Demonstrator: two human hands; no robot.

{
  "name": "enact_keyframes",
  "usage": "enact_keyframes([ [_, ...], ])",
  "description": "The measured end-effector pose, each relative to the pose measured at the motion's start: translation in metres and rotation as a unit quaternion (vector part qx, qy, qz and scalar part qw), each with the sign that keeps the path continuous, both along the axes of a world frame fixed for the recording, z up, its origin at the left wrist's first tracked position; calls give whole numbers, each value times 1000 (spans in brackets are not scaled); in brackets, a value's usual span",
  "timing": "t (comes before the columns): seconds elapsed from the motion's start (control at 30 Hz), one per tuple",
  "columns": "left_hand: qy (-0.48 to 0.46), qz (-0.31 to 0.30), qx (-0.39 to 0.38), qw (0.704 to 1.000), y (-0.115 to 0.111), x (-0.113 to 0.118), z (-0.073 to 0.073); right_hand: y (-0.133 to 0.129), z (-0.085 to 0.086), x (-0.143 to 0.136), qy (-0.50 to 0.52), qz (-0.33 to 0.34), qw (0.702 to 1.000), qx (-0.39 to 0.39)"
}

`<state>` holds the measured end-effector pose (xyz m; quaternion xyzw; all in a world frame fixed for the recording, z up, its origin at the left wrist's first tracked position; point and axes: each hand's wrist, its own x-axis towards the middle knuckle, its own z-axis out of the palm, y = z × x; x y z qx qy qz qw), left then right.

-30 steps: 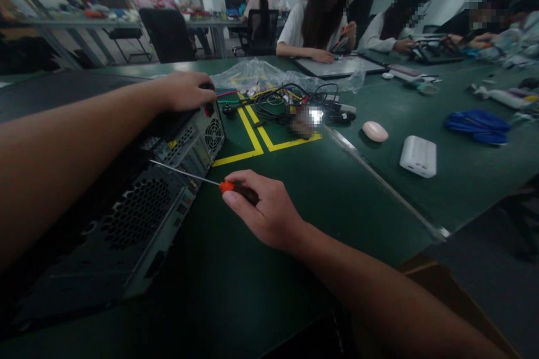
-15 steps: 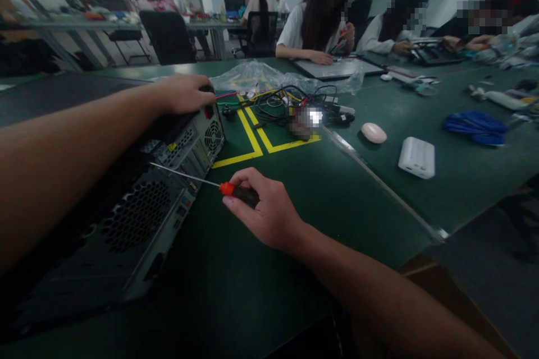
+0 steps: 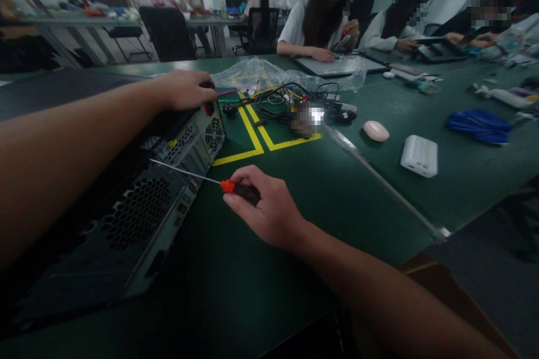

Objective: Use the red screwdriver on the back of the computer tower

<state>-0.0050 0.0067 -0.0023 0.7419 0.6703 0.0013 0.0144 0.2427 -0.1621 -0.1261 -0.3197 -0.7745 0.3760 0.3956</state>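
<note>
Orange-collared, the screwdriver [image 3: 228, 186] sits clamped in the fingers of my right hand [image 3: 269, 205], its shaft crossing the vented rear of the computer case [image 3: 138, 210]. From my remote seat, I see my left hand [image 3: 185, 91] over the case's upper edge; I can't tell whether it grips. Green bench [image 3: 345, 196] stretches rightward to 1 white box [image 3: 420, 155].

Computer case [image 3: 147, 213] (on table [image 3: 252, 275]) left of cables [image 3: 273, 102]
</note>
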Motion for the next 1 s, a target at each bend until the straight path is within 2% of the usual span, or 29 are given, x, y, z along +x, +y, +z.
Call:
enact_keyframes([
  [0.6, 7, 12, -1, 1000, -3, 4, 0, 1, 2, 0, -17, -15, 999, 44],
  [0.83, -1, 3, -1, 1000, -1, 3, 0, -1, -1, -2, -5, 0, 1000, 4],
  [1.0, 9, 0, 2, 1000, -3, 4, 1, -2, -2, -3, 8, -7, 1000, 8],
])
